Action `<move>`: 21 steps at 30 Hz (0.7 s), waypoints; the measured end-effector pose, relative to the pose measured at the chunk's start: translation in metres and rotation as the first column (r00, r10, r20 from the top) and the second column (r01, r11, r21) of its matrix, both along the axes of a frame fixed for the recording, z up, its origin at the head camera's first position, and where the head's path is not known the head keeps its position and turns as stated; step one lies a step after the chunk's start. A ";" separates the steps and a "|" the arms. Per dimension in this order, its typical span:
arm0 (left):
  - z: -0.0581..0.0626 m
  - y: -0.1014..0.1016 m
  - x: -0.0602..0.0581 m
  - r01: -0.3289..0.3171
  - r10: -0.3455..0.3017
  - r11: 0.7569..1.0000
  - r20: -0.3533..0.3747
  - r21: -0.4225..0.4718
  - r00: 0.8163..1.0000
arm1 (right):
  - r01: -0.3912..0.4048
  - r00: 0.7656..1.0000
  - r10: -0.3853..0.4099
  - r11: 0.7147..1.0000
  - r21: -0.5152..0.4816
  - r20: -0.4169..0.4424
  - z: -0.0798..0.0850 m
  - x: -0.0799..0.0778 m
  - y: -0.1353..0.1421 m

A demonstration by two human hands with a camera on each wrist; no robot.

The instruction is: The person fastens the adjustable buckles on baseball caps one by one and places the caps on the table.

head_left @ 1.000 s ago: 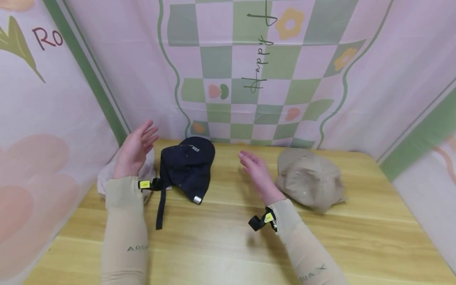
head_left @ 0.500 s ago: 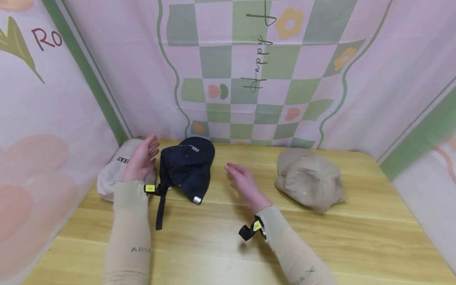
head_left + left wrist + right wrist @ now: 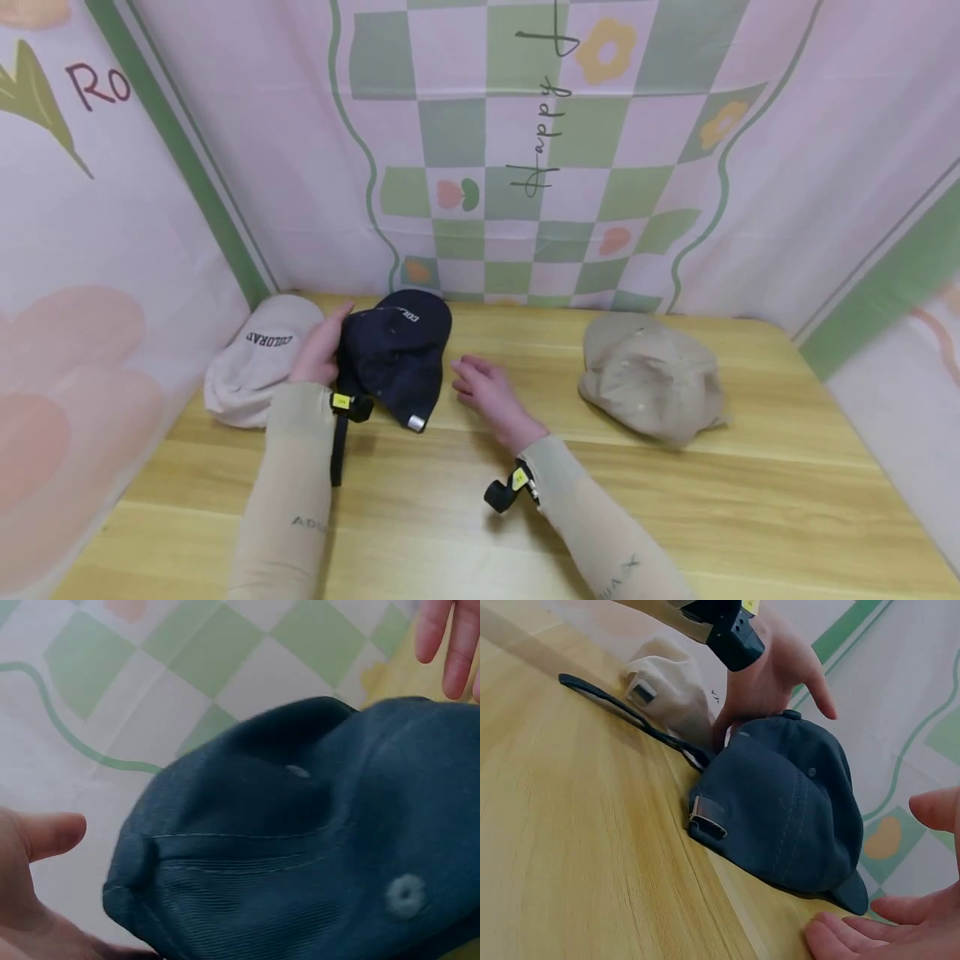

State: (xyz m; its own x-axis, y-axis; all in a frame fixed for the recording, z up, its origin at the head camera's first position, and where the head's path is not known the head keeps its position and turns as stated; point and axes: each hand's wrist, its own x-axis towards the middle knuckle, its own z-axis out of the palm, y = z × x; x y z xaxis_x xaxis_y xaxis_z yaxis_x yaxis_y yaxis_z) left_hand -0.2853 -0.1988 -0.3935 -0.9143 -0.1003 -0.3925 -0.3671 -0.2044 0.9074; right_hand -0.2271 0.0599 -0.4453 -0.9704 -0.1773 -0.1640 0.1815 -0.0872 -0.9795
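The navy cap (image 3: 390, 350) lay on the wooden table (image 3: 450, 533), left of its middle, with its brim (image 3: 433, 310) toward the patterned curtain (image 3: 517, 192) and a long loose strap (image 3: 338, 458) trailing toward the person. It looked light and soft: the crown was creased and slumped, so it would likely give under pressure and fold rather than keep its form, while the brim was probably the stiffest part. The cloth seemed matt, unlikely to slip or break; the metal clasp (image 3: 416, 422) looked like its only hard piece. A gentle hold at both sides of the crown would probably suit it, with care for the strap, which might drag or snag. The left hand (image 3: 321, 350) stood at the cap's left side, its thumb (image 3: 56, 836) stretched out clear of the cloth and its fingers reaching down beside the crown; whether they touched it could not be told. The right hand (image 3: 491, 396) was loosely spread, just beside the cap's right side, and held nothing. The pale cap (image 3: 258, 358) sat further left, the beige cap (image 3: 652, 379) well apart to the right
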 end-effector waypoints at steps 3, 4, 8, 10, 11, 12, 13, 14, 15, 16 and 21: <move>-0.001 0.000 0.000 -0.012 0.012 1.000 0.019 0.027 1.000 | -0.010 0.999 0.011 1.000 -0.015 0.042 0.002 0.000 -0.003; -0.001 0.000 -0.001 -0.026 0.025 0.999 0.029 0.035 0.999 | -0.016 0.998 0.017 1.000 -0.012 0.055 0.003 0.000 -0.003; 0.001 0.000 -0.001 -0.089 0.081 0.993 0.101 0.082 0.992 | -0.023 0.995 0.023 1.000 -0.008 0.093 0.007 -0.001 -0.003; 0.001 -0.001 -0.001 -0.119 0.103 0.988 0.151 0.098 0.983 | -0.025 0.994 0.026 1.000 -0.008 0.106 0.008 -0.002 -0.003; 0.001 -0.001 -0.001 -0.127 0.107 0.986 0.172 0.105 0.979 | -0.027 0.993 0.028 1.000 -0.008 0.111 0.008 -0.003 -0.002; 0.000 -0.002 -0.001 -0.136 0.114 0.985 0.188 0.107 0.975 | -0.029 0.993 0.030 1.000 -0.008 0.116 0.008 -0.003 -0.002; 0.000 -0.002 0.000 -0.141 0.117 0.985 0.204 0.104 0.972 | -0.032 0.992 0.033 0.999 -0.008 0.121 0.008 -0.003 -0.002; 0.000 -0.002 0.000 -0.140 0.114 0.984 0.217 0.107 0.969 | -0.036 0.991 0.037 0.999 -0.010 0.125 0.007 -0.003 -0.001; 0.000 -0.001 0.000 -0.137 0.109 0.984 0.222 0.113 0.969 | -0.038 0.991 0.040 0.999 -0.014 0.127 0.007 -0.004 -0.001; 0.000 -0.001 0.000 -0.133 0.103 0.984 0.225 0.122 0.969 | -0.041 0.991 0.043 0.999 -0.018 0.128 0.006 -0.004 0.000; -0.001 0.004 -0.001 -0.085 0.058 0.988 0.208 0.125 0.976 | -0.050 0.991 0.055 0.998 -0.040 0.119 0.004 -0.005 0.001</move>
